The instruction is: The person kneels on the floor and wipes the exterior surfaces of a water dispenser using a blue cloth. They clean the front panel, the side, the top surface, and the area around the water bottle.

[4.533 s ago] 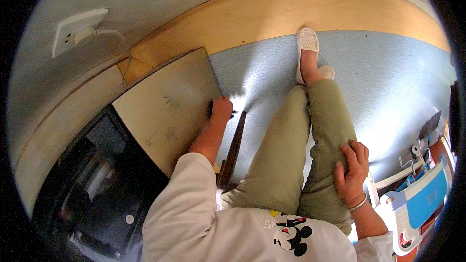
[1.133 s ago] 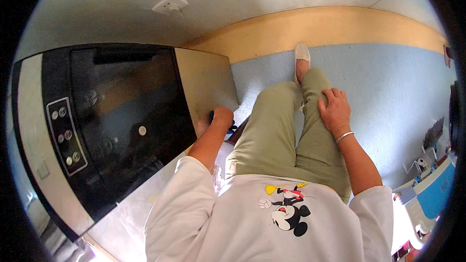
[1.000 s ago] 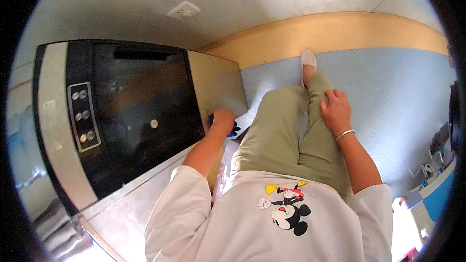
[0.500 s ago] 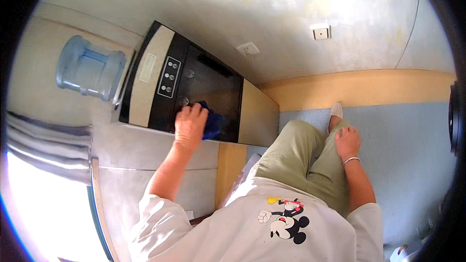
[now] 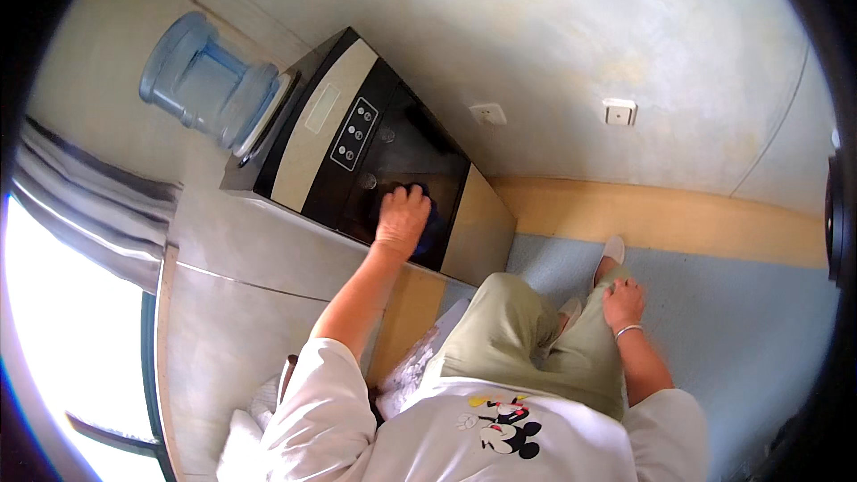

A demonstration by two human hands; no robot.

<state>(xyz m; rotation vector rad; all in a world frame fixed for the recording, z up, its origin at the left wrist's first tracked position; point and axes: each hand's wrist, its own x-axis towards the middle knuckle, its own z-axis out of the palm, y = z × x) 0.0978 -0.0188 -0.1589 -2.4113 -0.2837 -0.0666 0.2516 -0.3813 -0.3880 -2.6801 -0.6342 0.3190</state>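
Note:
My left hand (image 5: pixel 404 219) presses a dark blue cloth (image 5: pixel 431 230) against the black front recess of a water dispenser (image 5: pixel 308 156), below its two taps. Its fingers curl over the cloth, which mostly hides beneath the palm. The dispenser has a beige top panel, a strip of round buttons (image 5: pixel 354 133) and a beige lower door (image 5: pixel 478 230). On its top sits an upturned clear blue water bottle (image 5: pixel 210 80). My right hand (image 5: pixel 624 303), with a bracelet at the wrist, lies over my knee in green trousers (image 5: pixel 509 321); it holds nothing.
Behind the dispenser, a pale wall carries a socket (image 5: pixel 488 114) and a square white switch plate (image 5: pixel 619 112). A grey curtain (image 5: pixel 89 205) hangs beside a bright window at the left. Blue flooring (image 5: pixel 714 330) meets a tan skirting band (image 5: pixel 678 214). A patterned cover (image 5: pixel 420 361) shows beside my leg.
My left hand has slid with the cloth along the dispenser's front, away from the buttons and toward the lower door. The whole view has shifted. My right hand stays on the knee.

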